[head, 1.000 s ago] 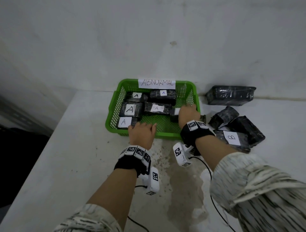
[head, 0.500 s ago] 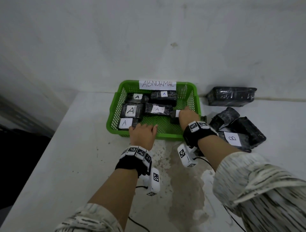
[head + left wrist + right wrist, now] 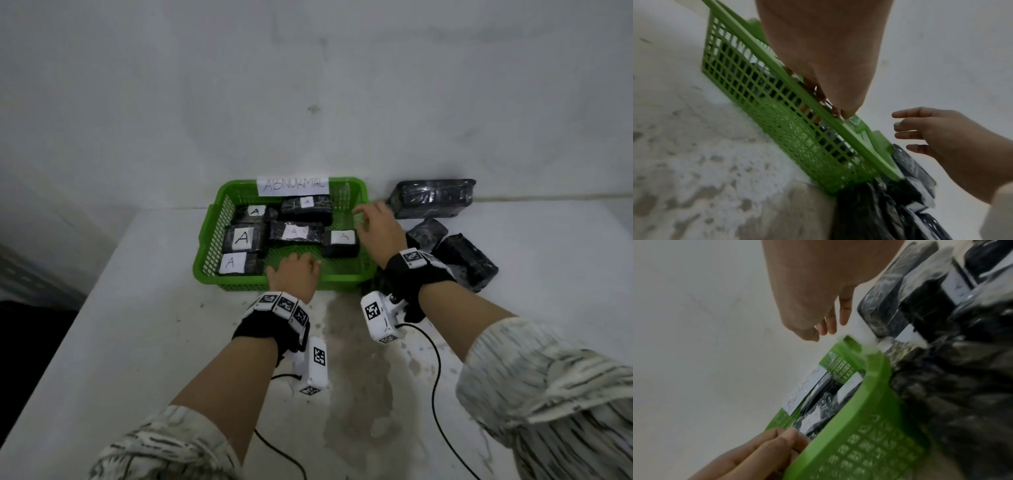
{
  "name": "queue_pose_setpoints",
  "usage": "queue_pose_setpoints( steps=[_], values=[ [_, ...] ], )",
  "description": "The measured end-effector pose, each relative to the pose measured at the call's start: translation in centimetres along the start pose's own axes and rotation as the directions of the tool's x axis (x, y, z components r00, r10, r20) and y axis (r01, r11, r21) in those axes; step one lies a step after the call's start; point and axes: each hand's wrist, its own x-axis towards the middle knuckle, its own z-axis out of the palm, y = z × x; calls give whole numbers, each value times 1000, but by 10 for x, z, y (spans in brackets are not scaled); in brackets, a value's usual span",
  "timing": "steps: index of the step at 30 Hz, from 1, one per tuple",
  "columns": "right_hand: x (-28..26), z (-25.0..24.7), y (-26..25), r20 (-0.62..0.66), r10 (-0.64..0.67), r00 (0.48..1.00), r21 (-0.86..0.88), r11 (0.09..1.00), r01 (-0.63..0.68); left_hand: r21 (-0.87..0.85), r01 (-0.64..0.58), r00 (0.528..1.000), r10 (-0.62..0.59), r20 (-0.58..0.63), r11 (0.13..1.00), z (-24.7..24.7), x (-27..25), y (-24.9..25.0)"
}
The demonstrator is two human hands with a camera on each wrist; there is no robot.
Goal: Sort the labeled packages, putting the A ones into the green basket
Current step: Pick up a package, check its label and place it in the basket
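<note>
The green basket [image 3: 342, 279], tagged "ABNORMAL", holds several black wrapped packages with white A labels. One A package [image 3: 340, 243] lies free at the basket's near right. My left hand [image 3: 293, 272] grips the near rim, fingers curled over it into the basket [image 3: 797, 129]; these fingers [image 3: 774, 443] also show in the right wrist view. My right hand [image 3: 376, 226] hovers over the basket's right edge, fingers spread and holding nothing. From the left wrist it [image 3: 931, 134] appears with straight, parted fingers.
Right of the basket lie more black packages: a large one [image 3: 433, 198] against the wall and two smaller ones [image 3: 426, 234] [image 3: 466, 262] partly behind my right wrist. A white wall stands right behind the basket. Cables trail over the stained white table [image 3: 137, 325].
My right hand has let go of the A package at the basket's near right and lifted up and away toward the far right. The left hand has stayed on the near rim.
</note>
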Motion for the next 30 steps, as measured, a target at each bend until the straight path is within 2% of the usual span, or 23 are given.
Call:
queue_pose_setpoints(
  steps=[2,6,10,14,16,18,22,25,30],
  values=[
    [-5,-13,17,-60,45,997,-48,998,-48,0,-47,999,47,13,999,6,-4,21],
    [-15,-34,54,17,195,981,-238,953,-186,40,-123,991,121,51,992,18,-9,58],
    [-20,-42,81,147,159,976,-365,926,-96,59,-119,990,114,81,991,24,-10,75],
    [-15,-38,82,192,24,981,-457,887,68,68,-91,989,82,127,994,23,-6,75],
    [-8,-30,74,280,-14,960,-469,871,149,83,-86,989,75,125,993,24,-5,75],
    [-3,-20,67,373,3,928,-493,848,195,83,-82,989,70,129,993,24,-4,76],
    [2,-7,59,465,18,885,-542,797,268,68,-81,983,69,169,994,22,-2,75],
    [8,-10,53,525,53,849,-555,778,295,66,-89,979,75,191,994,21,-2,74],
    [21,-15,46,594,86,800,-429,875,224,82,-88,979,71,192,993,20,-1,74]
  ],
)
